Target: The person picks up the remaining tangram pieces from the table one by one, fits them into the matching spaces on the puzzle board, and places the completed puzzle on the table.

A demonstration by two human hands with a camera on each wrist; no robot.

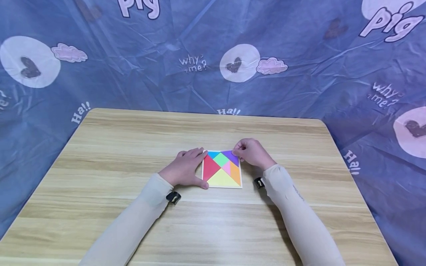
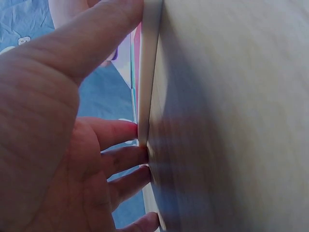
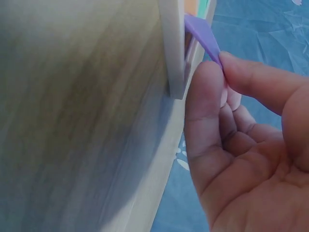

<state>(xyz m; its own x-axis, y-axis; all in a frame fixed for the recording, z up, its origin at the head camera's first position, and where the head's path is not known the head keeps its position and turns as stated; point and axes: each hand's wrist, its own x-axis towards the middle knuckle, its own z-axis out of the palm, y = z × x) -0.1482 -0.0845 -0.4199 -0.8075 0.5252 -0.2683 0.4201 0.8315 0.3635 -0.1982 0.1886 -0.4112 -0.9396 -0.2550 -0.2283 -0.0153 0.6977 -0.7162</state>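
Observation:
A square tangram tray (image 1: 222,187) with a white rim lies on the table, filled with coloured flat pieces. My right hand (image 1: 252,152) pinches the purple triangle (image 3: 206,36) by a corner between thumb and index finger. In the right wrist view that triangle tilts up out of the tray at its far right corner. The left hand (image 1: 185,167) steadies the tray's left side, its thumb at the near corner and fingertips along the edge. Beside the purple piece lie a green square (image 1: 220,160), a blue triangle (image 1: 213,153), a red triangle (image 1: 210,168) and a yellow triangle (image 1: 223,179).
An orange piece (image 1: 235,173) and a pink piece (image 1: 227,168) sit at the tray's right side. Underneath is a wood-grain table (image 1: 133,147). Blue printed cloth (image 1: 149,74) hangs behind and around it. Each wrist carries a small black camera (image 1: 173,197).

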